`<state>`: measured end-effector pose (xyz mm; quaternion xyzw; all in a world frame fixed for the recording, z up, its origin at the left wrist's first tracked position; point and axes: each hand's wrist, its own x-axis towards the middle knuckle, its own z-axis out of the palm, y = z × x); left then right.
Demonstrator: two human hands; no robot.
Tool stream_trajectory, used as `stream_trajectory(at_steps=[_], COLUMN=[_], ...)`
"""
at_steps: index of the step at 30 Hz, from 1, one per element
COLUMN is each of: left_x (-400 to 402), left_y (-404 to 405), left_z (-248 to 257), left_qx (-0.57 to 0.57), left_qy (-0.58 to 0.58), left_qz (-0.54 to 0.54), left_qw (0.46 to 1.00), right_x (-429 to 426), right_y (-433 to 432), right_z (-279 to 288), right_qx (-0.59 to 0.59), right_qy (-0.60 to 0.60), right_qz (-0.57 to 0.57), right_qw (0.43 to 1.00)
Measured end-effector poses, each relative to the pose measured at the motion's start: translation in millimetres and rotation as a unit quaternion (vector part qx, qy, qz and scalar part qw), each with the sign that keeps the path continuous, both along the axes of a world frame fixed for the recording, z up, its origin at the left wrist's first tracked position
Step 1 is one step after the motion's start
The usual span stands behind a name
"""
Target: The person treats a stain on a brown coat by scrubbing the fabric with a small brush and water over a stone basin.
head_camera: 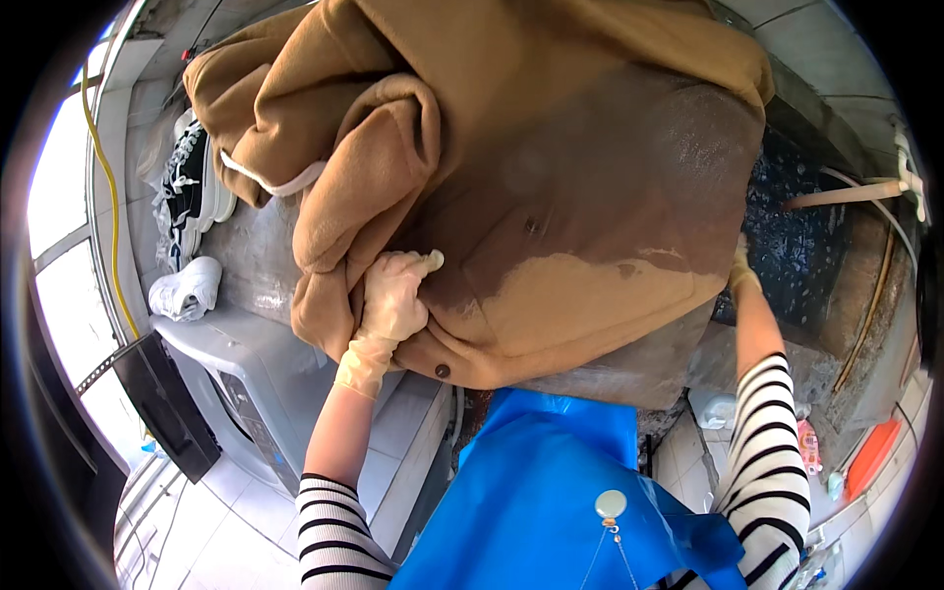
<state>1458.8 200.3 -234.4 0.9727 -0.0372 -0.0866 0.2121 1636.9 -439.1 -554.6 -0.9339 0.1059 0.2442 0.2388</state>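
Note:
A large brown cloth coat (590,310) with a button lies spread over a stone slab, with a wide dark wet patch across its middle and right. My left hand (398,295), in a thin cream rubber glove, is closed on a fold of the coat at its lower left. At the coat's right edge, beside a water-filled basin (789,236), is my right hand (743,269), also gloved. Its fingers are largely hidden behind the cloth, so its grip cannot be made out. The coat's dry part is bunched up at the upper left, where a white strip shows.
Black-and-white sneakers (188,177) and a rolled white cloth (186,289) lie left of the coat. A grey washing machine (243,354) stands at lower left. A tap with a pipe (848,195) reaches over the basin. A blue apron (531,494) covers my front.

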Motion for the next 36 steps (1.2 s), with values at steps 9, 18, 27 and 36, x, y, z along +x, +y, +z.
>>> stream_trajectory(at_steps=[9, 18, 27, 36], left_x=[-72, -47, -47, -44], left_y=[-89, -63, -110, -89], left_z=[32, 6, 15, 38], left_qx=[-0.036, -0.068, 0.085, -0.017], left_qy=[0.04, -0.011, -0.141, -0.074], left_qz=[0.051, -0.06, -0.041, 0.006], left_qw=[0.997, 0.996, 0.986, 0.997], right_x=[-29, -78, 16, 78], right_y=[266, 461, 330, 308], right_z=[344, 322, 350, 322], right_qx=[0.166, 0.28, -0.018, -0.045], right_qy=[-0.276, -0.072, -0.612, -0.304], right_qz=[0.125, 0.498, 0.544, 0.553], right_qw=[0.938, 0.818, 0.573, 0.775])
